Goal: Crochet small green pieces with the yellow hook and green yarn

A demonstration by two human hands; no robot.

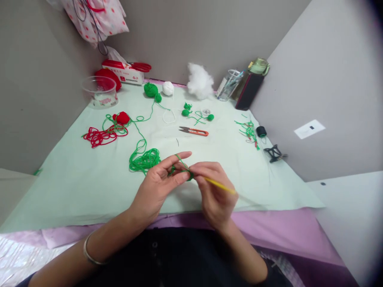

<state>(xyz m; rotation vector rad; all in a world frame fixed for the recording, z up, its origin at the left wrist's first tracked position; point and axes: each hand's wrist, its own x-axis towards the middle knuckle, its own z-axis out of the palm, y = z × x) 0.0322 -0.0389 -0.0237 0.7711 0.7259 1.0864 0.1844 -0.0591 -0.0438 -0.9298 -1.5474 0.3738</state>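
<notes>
Between thumb and fingers, my left hand (163,181) pinches a small piece of green crochet (190,175); its index finger is stretched out with green yarn looped over it. My right hand (217,191) grips a yellow crochet hook (220,185), whose tip meets the green piece and is hidden by the fingers. A loose heap of green yarn (145,160) lies just beyond my left hand, and a strand runs from it toward the back. Orange-handled thread snips (194,131) rest on the cloth ahead of both hands.
Red yarn (101,135), a green yarn ball (150,89), a white ball (168,88) and white stuffing (200,81) lie farther back. Small green crocheted pieces (186,113) sit mid-table. Yarn scraps (248,130) and a black thread spool (261,131) are at right. A clear tub (103,97) stands left.
</notes>
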